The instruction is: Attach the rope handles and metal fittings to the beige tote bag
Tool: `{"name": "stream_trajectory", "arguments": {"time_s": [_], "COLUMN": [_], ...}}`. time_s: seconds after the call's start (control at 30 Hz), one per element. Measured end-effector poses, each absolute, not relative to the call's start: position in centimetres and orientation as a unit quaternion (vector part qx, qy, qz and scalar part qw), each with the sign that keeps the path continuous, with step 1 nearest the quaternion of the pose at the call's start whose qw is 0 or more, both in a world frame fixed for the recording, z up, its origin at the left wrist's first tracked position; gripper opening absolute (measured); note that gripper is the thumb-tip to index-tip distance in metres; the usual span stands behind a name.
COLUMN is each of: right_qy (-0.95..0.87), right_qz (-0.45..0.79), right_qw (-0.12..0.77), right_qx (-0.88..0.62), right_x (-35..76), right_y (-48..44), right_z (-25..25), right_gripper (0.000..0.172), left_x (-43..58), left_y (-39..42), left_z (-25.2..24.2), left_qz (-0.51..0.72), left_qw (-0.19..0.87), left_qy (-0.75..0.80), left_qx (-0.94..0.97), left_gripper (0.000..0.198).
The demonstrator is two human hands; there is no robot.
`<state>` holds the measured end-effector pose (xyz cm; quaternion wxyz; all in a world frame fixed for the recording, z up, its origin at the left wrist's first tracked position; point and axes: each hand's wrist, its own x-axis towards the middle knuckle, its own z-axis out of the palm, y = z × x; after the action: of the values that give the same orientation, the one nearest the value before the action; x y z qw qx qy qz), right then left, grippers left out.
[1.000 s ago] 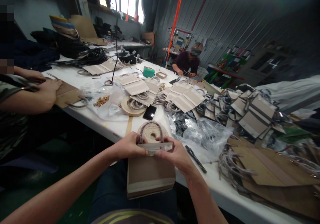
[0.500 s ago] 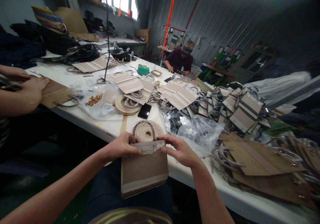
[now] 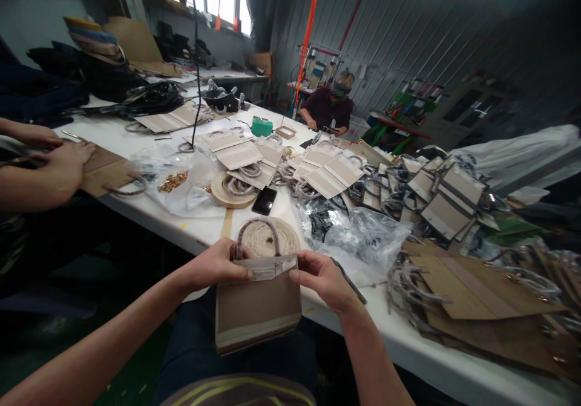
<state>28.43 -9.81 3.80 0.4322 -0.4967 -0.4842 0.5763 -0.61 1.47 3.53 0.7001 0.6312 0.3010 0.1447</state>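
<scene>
A brown handbag panel (image 3: 256,306) with a curved braided handle (image 3: 255,227) hangs over my lap at the table's near edge. My left hand (image 3: 216,262) is closed on the panel's top left corner, thumb on the pale top strip (image 3: 267,267). My right hand (image 3: 323,277) pinches the right end of that strip. Behind the handle lies a roll of pale tape (image 3: 267,237).
The white table (image 3: 204,227) carries stacks of bag panels (image 3: 324,179), crumpled clear plastic (image 3: 358,233), a black phone (image 3: 264,200), gold fittings (image 3: 171,181) and scissors (image 3: 348,280). Another person's hands (image 3: 59,164) press a brown panel at left. A seated person (image 3: 329,109) works at the far end.
The view has shifted slightly. My right hand has drawn in from a stretched reach to a pinch at the strip's right end, and the bag panel sits a little lower and further left.
</scene>
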Motion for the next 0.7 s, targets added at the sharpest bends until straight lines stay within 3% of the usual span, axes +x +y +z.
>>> {"name": "stream_trajectory", "arguments": {"time_s": [0.33, 0.53, 0.7], "right_qy": [-0.489, -0.554, -0.566], "right_qz": [0.55, 0.457, 0.404], "right_qw": [0.453, 0.469, 0.463], "right_qx": [-0.504, -0.514, -0.549], "right_x": [27.7, 27.2, 27.1], "right_y": [-10.2, -11.0, -11.6], "right_z": [4.0, 3.8, 3.2], "right_gripper": [0.035, 0.017, 0.016], "left_x": [-0.3, -0.4, -0.6], "left_y": [1.2, 0.9, 0.6], "left_z": [3.1, 3.6, 3.3], "left_qz": [0.143, 0.135, 0.154], "left_qw": [0.712, 0.676, 0.655], "left_qy": [0.3, 0.293, 0.305], "left_qx": [0.618, 0.663, 0.675], "left_gripper": [0.038, 0.036, 0.031]}}
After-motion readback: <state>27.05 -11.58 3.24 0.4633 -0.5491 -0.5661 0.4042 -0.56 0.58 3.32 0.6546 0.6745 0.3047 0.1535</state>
